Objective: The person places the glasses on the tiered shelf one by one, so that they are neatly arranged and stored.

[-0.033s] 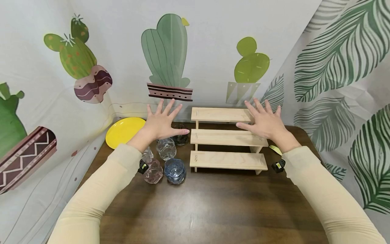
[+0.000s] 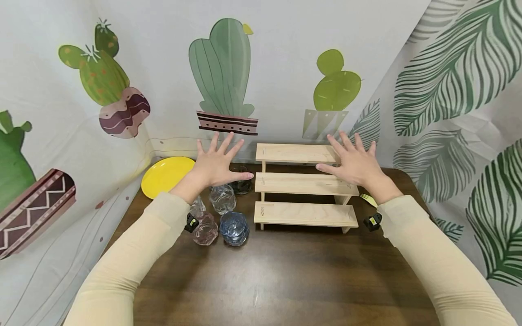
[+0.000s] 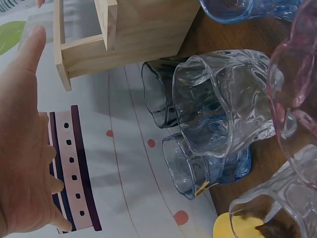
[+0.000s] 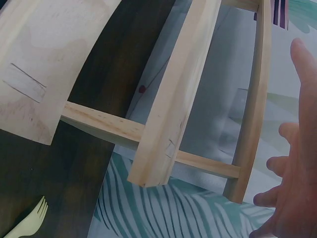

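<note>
My left hand (image 2: 214, 166) hovers with fingers spread above several wavy glasses and holds nothing. Below it are a clear glass (image 2: 223, 200), a pink glass (image 2: 205, 230), a blue glass (image 2: 234, 228) and a dark glass (image 2: 243, 186) partly hidden by the thumb. The left wrist view also shows another blue glass (image 3: 181, 168) near the wall. My right hand (image 2: 355, 164), fingers splayed and holding nothing, is over the right end of a three-step wooden shelf (image 2: 303, 213). In the right wrist view that hand (image 4: 297, 148) appears apart from the shelf's wood.
A yellow plate (image 2: 163, 177) lies at the table's back left, partly covered by the left forearm. A pale yellow fork (image 4: 33, 220) rests right of the shelf. Printed cloth (image 2: 281, 68) hangs behind the brown table (image 2: 265, 280) and along its sides.
</note>
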A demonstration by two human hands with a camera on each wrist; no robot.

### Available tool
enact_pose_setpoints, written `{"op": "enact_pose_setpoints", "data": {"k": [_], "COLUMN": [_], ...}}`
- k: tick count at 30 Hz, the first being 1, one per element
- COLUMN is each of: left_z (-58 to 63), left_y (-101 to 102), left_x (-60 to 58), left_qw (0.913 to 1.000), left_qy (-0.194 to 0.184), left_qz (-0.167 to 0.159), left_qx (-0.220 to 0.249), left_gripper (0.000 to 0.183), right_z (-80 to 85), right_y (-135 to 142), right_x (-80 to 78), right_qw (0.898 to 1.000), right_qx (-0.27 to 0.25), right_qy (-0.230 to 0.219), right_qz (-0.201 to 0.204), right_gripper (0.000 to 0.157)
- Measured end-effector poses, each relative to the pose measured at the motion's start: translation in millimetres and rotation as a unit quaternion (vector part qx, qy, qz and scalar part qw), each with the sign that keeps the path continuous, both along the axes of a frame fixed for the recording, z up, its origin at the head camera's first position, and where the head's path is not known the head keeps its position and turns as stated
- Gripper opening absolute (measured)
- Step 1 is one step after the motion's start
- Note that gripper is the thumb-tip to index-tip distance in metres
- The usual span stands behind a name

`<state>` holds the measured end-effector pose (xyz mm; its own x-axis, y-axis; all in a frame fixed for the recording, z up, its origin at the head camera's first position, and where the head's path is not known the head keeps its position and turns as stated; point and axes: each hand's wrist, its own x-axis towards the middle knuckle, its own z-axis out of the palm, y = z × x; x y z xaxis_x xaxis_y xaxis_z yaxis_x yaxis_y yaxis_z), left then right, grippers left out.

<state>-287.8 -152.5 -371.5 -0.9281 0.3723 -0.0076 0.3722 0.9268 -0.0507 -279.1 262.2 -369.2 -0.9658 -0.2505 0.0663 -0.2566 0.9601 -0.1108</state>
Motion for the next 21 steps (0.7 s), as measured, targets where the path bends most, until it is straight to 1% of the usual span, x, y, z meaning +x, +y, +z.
{"op": "enact_pose_setpoints", "data": {"k": [5, 13, 18, 21], "left_z": [-0.2, -2.0, -0.7, -1.0], "left_y": [1.0, -1.9, -6.7, -13.5], "left_x": [0.1, 1.5, 9.8, 17.6], "left_qw": [1.0, 0.9999, 0.9993, 0.9973], "left_qy": [-0.001, 0.014, 0.016, 0.022], "left_qz": [-0.001, 0.0, 0.001, 0.004], "left_qx": [-0.001, -0.002, 0.033, 0.07], "left_gripper": [0.117, 0.116, 0.112, 0.111], "right_z": [-0.9, 0.5, 3.1, 1.6], "right_y": [0.9, 2.0, 7.6, 15.4], "right_x": [-1.0, 0.7, 8.1, 14.2], "right_qw": [1.0, 1.0, 0.999, 0.997], "right_qx": [-0.001, -0.005, -0.04, -0.072], "right_qy": [-0.003, -0.005, -0.014, -0.026], "right_qz": [0.001, 0.0, -0.011, -0.021], "right_gripper": [0.108, 0.108, 0.107, 0.107]}}
